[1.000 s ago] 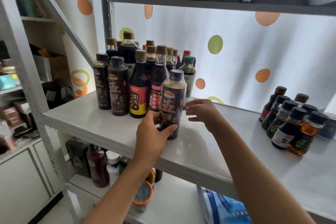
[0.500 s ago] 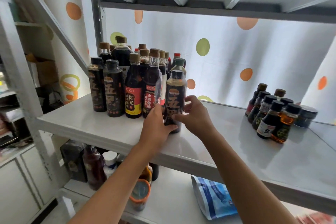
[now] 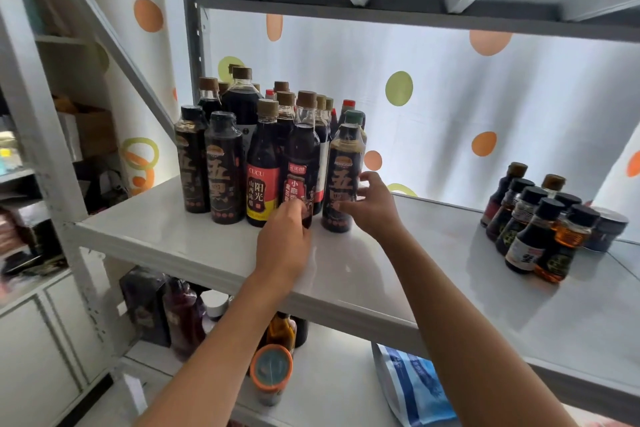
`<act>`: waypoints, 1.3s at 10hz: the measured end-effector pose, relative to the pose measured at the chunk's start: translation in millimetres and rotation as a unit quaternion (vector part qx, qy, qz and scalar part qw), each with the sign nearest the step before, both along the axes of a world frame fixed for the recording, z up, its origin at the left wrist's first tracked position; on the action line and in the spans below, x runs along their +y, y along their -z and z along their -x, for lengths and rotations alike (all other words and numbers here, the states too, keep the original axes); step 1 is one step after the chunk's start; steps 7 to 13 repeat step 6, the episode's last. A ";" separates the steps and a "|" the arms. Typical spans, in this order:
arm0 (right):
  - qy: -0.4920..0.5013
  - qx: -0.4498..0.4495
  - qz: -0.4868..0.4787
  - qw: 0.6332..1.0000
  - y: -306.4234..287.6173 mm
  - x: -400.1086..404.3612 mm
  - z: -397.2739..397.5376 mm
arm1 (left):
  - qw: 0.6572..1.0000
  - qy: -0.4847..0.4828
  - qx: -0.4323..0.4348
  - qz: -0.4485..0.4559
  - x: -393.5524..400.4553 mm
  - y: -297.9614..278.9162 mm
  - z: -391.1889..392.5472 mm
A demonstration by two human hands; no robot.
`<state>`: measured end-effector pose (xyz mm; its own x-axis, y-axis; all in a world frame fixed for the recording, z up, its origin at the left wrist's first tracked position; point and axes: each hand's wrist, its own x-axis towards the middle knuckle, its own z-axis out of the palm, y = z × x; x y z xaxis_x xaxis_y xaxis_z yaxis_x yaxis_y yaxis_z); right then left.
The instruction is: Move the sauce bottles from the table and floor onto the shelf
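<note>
Two hands: both reach onto the white shelf (image 3: 156,236), at the right end of a crowded cluster of tall bottles (image 3: 242,149).
Shelf: also carries a group of small bottles (image 3: 540,225) well apart at the right.
Dark bottle (image 3: 341,180): upright at the cluster's front right corner, moved back from the shelf edge it stood nearer a second ago, now just beside the red-labelled bottle (image 3: 303,166).
Right hand (image 3: 372,206): fingers spread and loosely bent, fingertips against the dark bottle's right side.
Left hand (image 3: 284,246): has let go; fingers loosely curled at the red-labelled bottle's base, contact unclear.
Meaning: this bottle looks placed.
</note>
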<state>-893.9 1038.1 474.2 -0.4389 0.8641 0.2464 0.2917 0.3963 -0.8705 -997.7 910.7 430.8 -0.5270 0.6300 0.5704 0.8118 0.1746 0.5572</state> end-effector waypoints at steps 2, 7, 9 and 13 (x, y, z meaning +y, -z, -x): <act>0.017 0.013 -0.004 1.000 2.3 11.7 11.8 | 0.998 -0.008 0.064 0.012 1.4 6.4 -5.6; 0.088 -0.057 -0.043 0.994 18.7 -2.8 11.9 | 0.997 -0.033 0.063 0.043 1.9 6.9 -6.2; 0.088 -0.057 -0.043 0.994 18.7 -2.8 11.9 | 0.997 -0.033 0.063 0.043 1.9 6.9 -6.2; 0.088 -0.057 -0.043 0.994 18.7 -2.8 11.9 | 0.997 -0.033 0.063 0.043 1.9 6.9 -6.2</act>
